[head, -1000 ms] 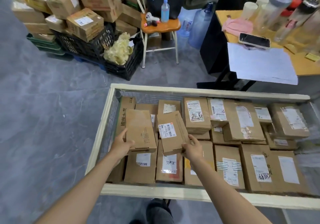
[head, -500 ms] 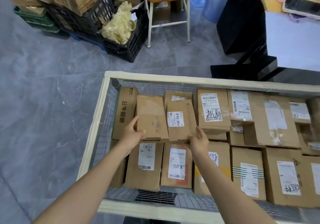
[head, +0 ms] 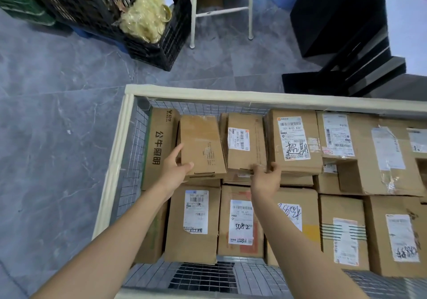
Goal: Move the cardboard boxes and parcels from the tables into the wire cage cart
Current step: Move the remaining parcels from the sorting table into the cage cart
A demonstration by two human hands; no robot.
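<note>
The left hand (head: 174,171) grasps the near left corner of a plain box (head: 201,146), thumb on top and forefinger along its side. The right hand (head: 265,178) grips the near edge of a labelled box (head: 245,146), its fingers curled over the rim. These two boxes lie side by side, touching, on top of other parcels inside the cart (head: 231,95), towards its far wall.

Just left of the left hand one printed box (head: 159,146) stands on edge against the wire side. Just right of the right hand a scrawled-label box (head: 293,141) touches the labelled box, and past it lie two more boxes, the farther one (head: 388,158) large and torn. Under the forearms runs a near row of five boxes (head: 194,220), each with one white label facing up. Thin edges of lower boxes show beneath the held pair; their number cannot be told.

Beyond the cart, ahead of the left hand, sit black crates (head: 157,44) with one yellow heap (head: 145,19) in them. Ahead of the right hand stand two white stool legs (head: 250,10) and one black table base (head: 346,44) on the grey floor (head: 57,114).
</note>
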